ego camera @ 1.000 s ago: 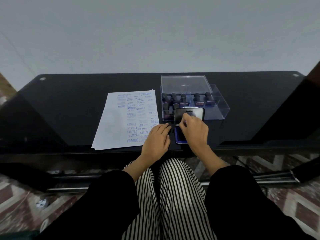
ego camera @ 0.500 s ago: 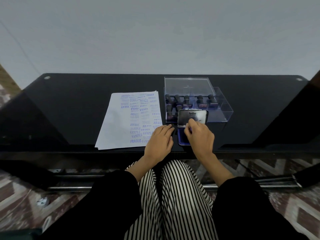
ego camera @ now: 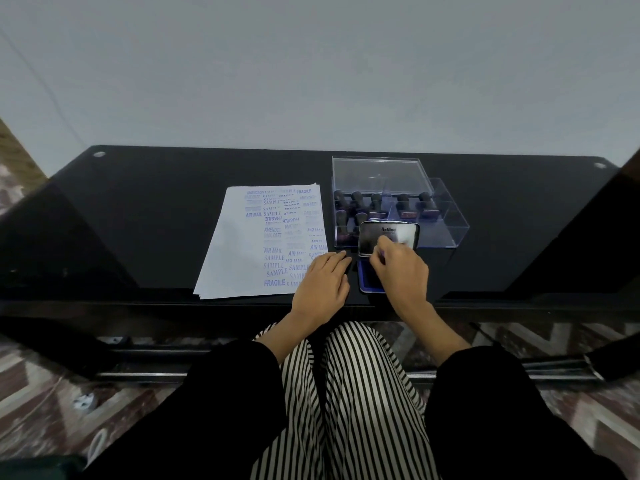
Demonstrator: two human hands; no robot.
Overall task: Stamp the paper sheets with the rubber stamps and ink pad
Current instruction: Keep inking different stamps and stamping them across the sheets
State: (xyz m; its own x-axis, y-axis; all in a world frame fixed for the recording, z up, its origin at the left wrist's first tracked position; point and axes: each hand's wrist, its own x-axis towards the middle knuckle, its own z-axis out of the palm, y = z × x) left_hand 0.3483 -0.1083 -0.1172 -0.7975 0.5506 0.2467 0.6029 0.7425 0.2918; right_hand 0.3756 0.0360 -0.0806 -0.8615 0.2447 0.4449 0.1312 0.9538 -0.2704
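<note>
A stack of white paper sheets [ego camera: 242, 244], covered with blue stamped words, lies on the black glass table [ego camera: 138, 220]. Just right of it, the blue ink pad [ego camera: 367, 282] sits open with its dark lid [ego camera: 370, 237] raised. My right hand [ego camera: 401, 271] hovers over the pad, its curled fingertips pinching the lid's face. My left hand [ego camera: 322, 285] rests flat between paper and pad, fingers straight, covering the sheet's near right corner. Several black-handled rubber stamps [ego camera: 377, 202] stand in a clear plastic box [ego camera: 450, 226] behind the pad.
The box's clear lid [ego camera: 377, 171] stands up behind the stamps. The table's near edge runs just under my wrists, with my striped-trousered knees below it. A pale wall rises behind the table. Bare black glass lies left of the paper and right of the box.
My right hand's fingers have shifted slightly on the ink pad lid. My left hand has stayed flat in place. The view has shifted a little.
</note>
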